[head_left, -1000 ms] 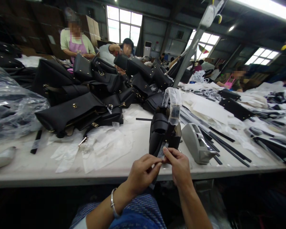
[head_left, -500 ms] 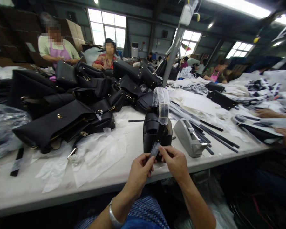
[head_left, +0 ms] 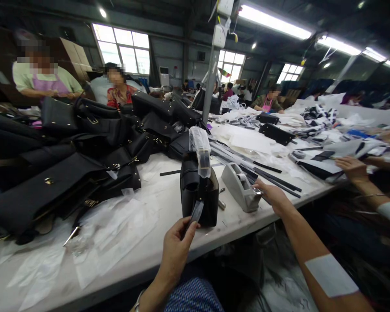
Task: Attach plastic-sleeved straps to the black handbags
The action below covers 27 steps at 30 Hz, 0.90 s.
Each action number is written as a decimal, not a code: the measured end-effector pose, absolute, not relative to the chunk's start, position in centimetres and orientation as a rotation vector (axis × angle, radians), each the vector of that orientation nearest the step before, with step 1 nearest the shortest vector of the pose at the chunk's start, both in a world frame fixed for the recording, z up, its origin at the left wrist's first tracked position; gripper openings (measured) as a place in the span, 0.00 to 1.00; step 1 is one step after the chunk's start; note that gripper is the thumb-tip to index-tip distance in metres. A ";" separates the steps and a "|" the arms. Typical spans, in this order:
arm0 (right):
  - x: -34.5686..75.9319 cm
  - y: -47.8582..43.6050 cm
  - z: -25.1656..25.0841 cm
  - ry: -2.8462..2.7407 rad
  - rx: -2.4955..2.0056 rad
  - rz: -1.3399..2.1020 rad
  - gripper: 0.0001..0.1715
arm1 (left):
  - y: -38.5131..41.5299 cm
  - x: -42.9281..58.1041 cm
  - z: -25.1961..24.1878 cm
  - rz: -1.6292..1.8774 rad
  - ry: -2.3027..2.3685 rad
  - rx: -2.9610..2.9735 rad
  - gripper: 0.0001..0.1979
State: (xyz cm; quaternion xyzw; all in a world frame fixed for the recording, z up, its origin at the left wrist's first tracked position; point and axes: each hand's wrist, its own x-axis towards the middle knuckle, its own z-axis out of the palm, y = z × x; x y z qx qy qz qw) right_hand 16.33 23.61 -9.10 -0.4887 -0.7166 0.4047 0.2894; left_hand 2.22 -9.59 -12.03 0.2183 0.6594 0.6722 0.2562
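Plastic-wrapped black strap [head_left: 197, 211], lower end hidden, pinched by left hand [head_left: 178, 240].
Right hand [head_left: 273, 195] outstretched at grey plastic tape dispenser [head_left: 238, 187]; cannot tell its grip.

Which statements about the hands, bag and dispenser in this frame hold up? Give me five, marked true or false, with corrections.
1. The left hand holds a plastic-covered strap. True.
2. Both hands are gripping that strap. False: the right hand is at the grey tape dispenser.
3. A white patch is on the right forearm. True.
4. The black bag is right of the dispenser in the picture. False: the black bag stands left of it.
5. The bag's handle is wrapped in plastic. True.
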 end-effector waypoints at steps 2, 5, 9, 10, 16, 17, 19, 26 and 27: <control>16.6 23.2 -8.9 -1.809 -1.256 1.219 0.29 | -9.7 2.2 -12.0 1.816 1.789 0.576 0.15; 17.4 22.2 -8.1 -1.655 -1.181 1.350 0.29 | -9.9 2.2 -12.0 1.818 1.784 0.571 0.15; 18.9 20.7 -7.8 -1.515 -1.151 1.419 0.28 | -10.0 2.2 -12.0 1.820 1.792 0.569 0.14; 19.3 20.3 -8.1 -1.492 -1.157 1.430 0.28 | -10.0 2.2 -12.1 1.819 1.796 0.567 0.14; 20.2 19.1 -11.0 -1.380 -1.230 1.471 0.27 | -10.2 2.1 -12.3 1.801 1.806 0.587 0.14; 20.2 19.1 -11.5 -1.365 -1.241 1.475 0.27 | -10.2 2.1 -12.3 1.805 1.802 0.591 0.14; 20.1 19.1 -12.3 -1.334 -1.259 1.475 0.26 | -10.2 2.1 -12.4 1.818 1.791 0.587 0.14; 18.4 12.7 -12.5 -1.390 -1.180 1.566 0.28 | -10.0 2.4 -12.5 1.878 1.738 0.601 0.14; 17.7 10.9 -12.0 -1.440 -1.127 1.614 0.26 | -9.9 2.4 -12.5 1.882 1.739 0.602 0.14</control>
